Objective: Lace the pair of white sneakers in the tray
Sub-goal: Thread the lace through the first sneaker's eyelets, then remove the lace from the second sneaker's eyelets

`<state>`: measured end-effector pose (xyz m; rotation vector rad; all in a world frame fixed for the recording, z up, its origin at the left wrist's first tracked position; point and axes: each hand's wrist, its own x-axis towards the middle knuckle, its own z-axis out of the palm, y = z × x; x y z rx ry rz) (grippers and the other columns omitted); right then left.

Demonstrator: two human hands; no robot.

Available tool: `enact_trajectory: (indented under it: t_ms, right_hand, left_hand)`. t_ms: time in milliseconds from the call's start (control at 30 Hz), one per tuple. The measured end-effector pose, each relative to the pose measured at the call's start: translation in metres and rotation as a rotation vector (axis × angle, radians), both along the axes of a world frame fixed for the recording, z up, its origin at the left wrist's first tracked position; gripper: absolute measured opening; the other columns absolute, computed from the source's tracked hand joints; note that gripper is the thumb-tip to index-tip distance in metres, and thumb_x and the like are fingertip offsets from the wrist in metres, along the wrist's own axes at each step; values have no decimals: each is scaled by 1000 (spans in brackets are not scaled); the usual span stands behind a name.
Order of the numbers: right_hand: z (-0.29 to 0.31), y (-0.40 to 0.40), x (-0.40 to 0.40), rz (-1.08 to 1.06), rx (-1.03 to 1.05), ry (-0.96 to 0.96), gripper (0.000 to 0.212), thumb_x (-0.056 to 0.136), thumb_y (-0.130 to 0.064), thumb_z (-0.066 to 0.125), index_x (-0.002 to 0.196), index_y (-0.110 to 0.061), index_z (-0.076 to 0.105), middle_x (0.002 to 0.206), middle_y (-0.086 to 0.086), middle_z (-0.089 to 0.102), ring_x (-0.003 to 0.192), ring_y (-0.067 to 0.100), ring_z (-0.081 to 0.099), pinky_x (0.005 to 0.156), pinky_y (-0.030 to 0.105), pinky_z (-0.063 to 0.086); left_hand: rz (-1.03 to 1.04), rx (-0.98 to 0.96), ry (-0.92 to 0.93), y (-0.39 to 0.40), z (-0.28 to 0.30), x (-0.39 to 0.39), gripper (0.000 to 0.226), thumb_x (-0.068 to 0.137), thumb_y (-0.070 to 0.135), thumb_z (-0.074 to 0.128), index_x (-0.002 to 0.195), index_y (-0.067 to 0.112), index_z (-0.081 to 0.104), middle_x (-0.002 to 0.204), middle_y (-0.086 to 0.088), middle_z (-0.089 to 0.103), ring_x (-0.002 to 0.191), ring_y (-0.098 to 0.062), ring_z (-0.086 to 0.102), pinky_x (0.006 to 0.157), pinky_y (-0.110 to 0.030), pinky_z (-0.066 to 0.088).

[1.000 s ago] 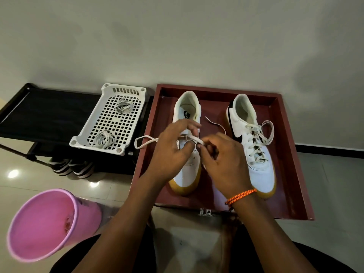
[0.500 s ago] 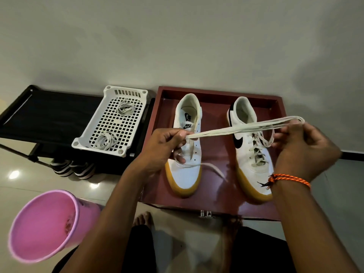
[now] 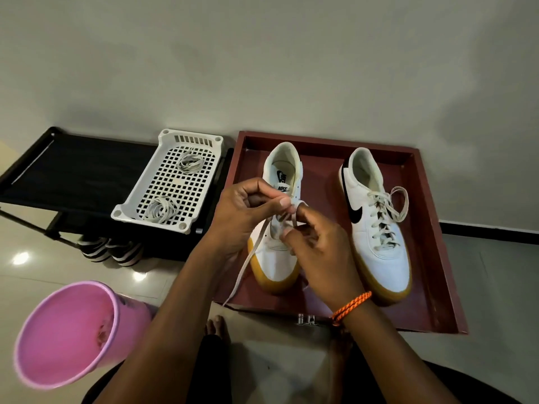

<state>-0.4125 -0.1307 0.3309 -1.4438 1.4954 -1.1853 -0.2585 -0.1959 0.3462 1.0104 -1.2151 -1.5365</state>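
Lace (image 3: 245, 263) is light, limp, floppy; our left hand (image 3: 248, 217) and right hand (image 3: 318, 246) fingers pinch it over left sneaker (image 3: 277, 258) in tray (image 3: 437, 258). We'd grip near the stiff tip.

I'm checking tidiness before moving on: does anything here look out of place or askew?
One thing: the white lace from the unlaced white sneaker trails loose over the dark red tray's front rim towards the floor. Nothing spilled or damaged.

My hands (image 3: 280, 225) hide the left sneaker's (image 3: 277, 258) eyelets; the pink bucket's (image 3: 67, 333) base is unseen.
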Motion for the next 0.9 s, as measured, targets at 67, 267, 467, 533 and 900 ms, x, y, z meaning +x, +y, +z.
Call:
enact_trajectory:
  t_ms: [67, 267, 467, 533, 900]
  right_hand:
    - [1, 0, 5, 8, 41, -128, 16, 99, -27, 72, 115, -22, 73, 101, -2, 78, 93, 17, 76, 80, 49, 63]
    - [16, -4, 19, -7, 24, -425, 11, 95, -3, 73, 105, 1, 74, 85, 19, 75, 73, 25, 72, 64, 34, 59]
    - [34, -1, 49, -34, 75, -541, 9, 95, 3, 69, 102, 3, 74, 68, 17, 65, 55, 20, 59, 49, 31, 49]
    - [43, 0, 55, -28, 84, -519, 8, 95, 3, 68, 101, 4, 74, 64, 22, 61, 52, 24, 55, 47, 31, 46]
    - [53, -16, 154, 79, 238, -621, 11, 93, 4, 66, 89, -5, 71, 73, 10, 67, 52, 17, 53, 43, 26, 37]
  left_hand:
    - [0, -15, -29, 0, 0, -1, 16, 83, 6, 86, 93, -1, 76, 98, -24, 77, 92, -31, 75, 90, -41, 62]
    - [-32, 26, 35, 6, 6, 3, 9, 82, 20, 88, 85, 16, 80, 122, 1, 71, 102, -28, 67, 71, -28, 57]
    - [-167, 184, 199, 29, 17, 8, 19, 107, 30, 61, 114, 13, 56, 110, -12, 74, 64, -16, 53, 44, -23, 37]
    - [-180, 239, 126, 33, 23, 18, 43, 101, 46, 62, 125, 10, 60, 85, -3, 63, 56, -11, 49, 50, -24, 43]
    - [-111, 282, 21, 54, -17, 188, 18, 105, 34, 65, 91, 23, 67, 76, -6, 49, 55, -9, 33, 56, -28, 21]
